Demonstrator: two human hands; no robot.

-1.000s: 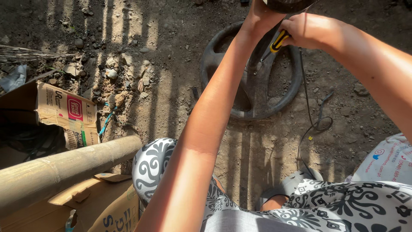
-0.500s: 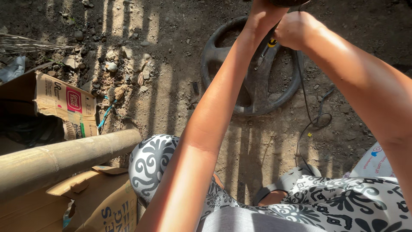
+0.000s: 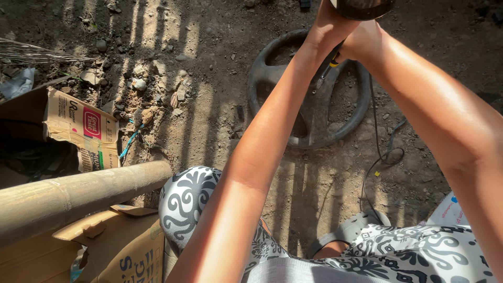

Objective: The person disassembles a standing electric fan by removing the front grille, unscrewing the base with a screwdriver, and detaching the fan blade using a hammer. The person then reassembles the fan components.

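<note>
Both hands work raised together: our left hand (image 3: 330,29) steadies a dark round part (image 3: 361,6), our right hand (image 3: 361,42) is closed on a yellow-handled screwdriver (image 3: 332,58). We judge fastening underway; next needs steady alignment. Steering wheel (image 3: 314,120) lies on dirt below.

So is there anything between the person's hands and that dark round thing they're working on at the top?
Nothing visible. The left hand and the right hand are both raised right up against the dark round object, which the top edge cuts off. A yellow-and-black tool handle shows between the hands. The steering wheel lies on the ground beneath.
</note>
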